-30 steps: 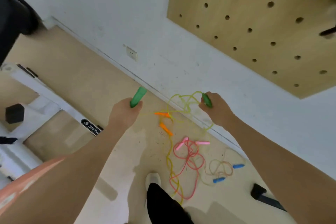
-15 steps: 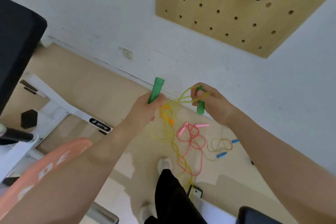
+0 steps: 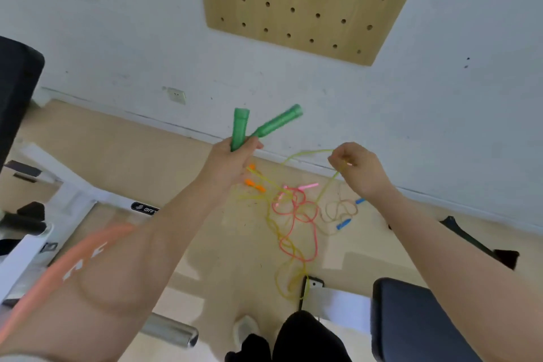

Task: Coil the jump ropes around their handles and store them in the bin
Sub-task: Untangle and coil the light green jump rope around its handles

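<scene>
Step in hand: gathering the green-handled rope for coiling; both handles are in one hand, the winding looks not yet begun.
Left hand (image 3: pixel 232 161): grip closed round the lower ends of the two green handles (image 3: pixel 266 128), which splay apart in a V above the fist.
Right hand (image 3: pixel 357 167): fingers curled, pinching a loop of the yellow-green cord (image 3: pixel 305 153) held up in the air, apart from the left hand.
Cord run: from the right hand's pinch it arcs toward the left hand and also drops toward the floor (image 3: pixel 147 156); lower down it blends with the other ropes.
Ropes on floor: orange handles (image 3: pixel 255 184) just below the left hand; pink rope (image 3: pixel 296 214) in loose loops; blue handles (image 3: pixel 343 225) with a pale tan cord, near the wall.
Next move (judgement): bring the handles parallel, then have the right hand lay cord round them turn by turn, keeping light tension so the trailing part lifts free of the pink loops.
Risk (judgement): the trailing cord may drag neighbouring ropes along.
Bin: not in view; where it stands cannot be told.
Hard to make out: handles motion-blurred; where the cord joins them is hidden by the fist; which floor strand belongs to which rope is unclear.
Background: wooden pegboard (image 3: pixel 293 6) on the wall.
</scene>
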`<move>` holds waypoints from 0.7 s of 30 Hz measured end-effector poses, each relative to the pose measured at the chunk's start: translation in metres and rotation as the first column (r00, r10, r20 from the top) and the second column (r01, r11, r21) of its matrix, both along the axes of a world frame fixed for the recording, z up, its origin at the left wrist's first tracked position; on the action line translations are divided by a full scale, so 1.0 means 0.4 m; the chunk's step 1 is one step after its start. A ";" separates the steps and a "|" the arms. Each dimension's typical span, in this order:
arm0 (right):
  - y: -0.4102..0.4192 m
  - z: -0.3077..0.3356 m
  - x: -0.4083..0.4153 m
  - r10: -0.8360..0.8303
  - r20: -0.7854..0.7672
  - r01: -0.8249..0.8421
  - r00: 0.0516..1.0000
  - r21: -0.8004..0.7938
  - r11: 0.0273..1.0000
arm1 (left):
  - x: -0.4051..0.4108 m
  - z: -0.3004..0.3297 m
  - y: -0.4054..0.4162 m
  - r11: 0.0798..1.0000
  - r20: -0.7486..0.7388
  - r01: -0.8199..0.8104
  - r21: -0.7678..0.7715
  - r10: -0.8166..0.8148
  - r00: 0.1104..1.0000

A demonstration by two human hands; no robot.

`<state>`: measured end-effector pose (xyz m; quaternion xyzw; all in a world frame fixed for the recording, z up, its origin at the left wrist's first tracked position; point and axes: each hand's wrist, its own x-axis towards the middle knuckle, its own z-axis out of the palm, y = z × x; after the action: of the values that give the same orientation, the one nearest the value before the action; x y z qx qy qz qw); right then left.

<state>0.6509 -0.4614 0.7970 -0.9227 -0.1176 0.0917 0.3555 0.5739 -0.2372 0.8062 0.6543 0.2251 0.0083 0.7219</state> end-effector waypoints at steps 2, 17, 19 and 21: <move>-0.070 -0.027 -0.008 0.024 -0.190 -0.092 0.981 -0.358 0.929 | 0.000 0.011 -0.003 0.991 0.032 0.011 -0.131 -0.007 0.999; -0.087 0.025 -0.203 0.443 -0.329 -0.261 0.834 0.472 0.842 | -0.053 0.169 -0.247 0.948 0.018 0.060 -0.314 -0.057 0.998; -0.119 0.031 -0.215 0.472 -0.310 -0.272 0.825 0.514 0.813 | -0.078 0.147 -0.240 0.933 -0.064 -0.053 -0.357 0.033 0.997; -0.139 0.029 -0.225 0.491 -0.311 -0.325 0.814 0.457 0.828 | -0.105 0.125 -0.245 0.900 -0.130 -0.127 -0.416 0.079 0.988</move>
<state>0.5607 -0.5170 0.8085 -0.7456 -0.2537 0.3366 0.5162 0.5321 -0.3352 0.8561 0.4689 0.2951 -0.0385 0.8316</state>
